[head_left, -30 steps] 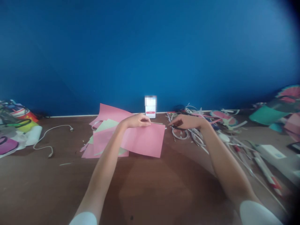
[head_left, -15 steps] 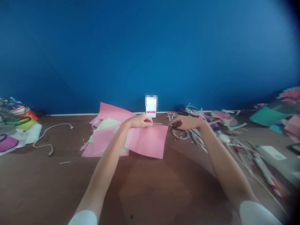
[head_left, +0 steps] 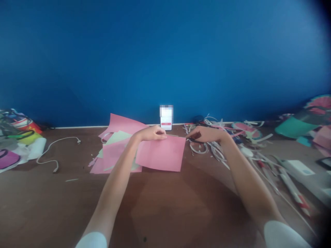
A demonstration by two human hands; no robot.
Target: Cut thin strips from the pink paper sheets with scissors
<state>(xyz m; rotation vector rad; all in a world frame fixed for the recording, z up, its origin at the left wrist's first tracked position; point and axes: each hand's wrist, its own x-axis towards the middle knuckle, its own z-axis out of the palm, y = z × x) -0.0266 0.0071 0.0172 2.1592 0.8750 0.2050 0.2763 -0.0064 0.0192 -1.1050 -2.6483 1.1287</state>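
My left hand (head_left: 152, 133) pinches the top edge of a pink paper sheet (head_left: 161, 154), which hangs lifted above the brown floor. My right hand (head_left: 207, 134) is closed around dark-handled scissors (head_left: 192, 140), whose blades meet the sheet's upper right edge. Behind the sheet lies a loose pile of pink and pale green papers (head_left: 113, 148). A phone (head_left: 166, 117) with a lit screen leans upright against the blue wall just beyond my hands.
A tangle of white and pink paper strips (head_left: 219, 137) lies to the right, with pens and a white box (head_left: 300, 167) nearer. A white cable (head_left: 55, 148) and coloured bags (head_left: 15, 137) are at the left. Teal and pink paper crafts (head_left: 305, 120) sit far right.
The pink sheet has shifted a little, its lower edge rising and levelling out. Both hands stay at its top edge, almost where they were.
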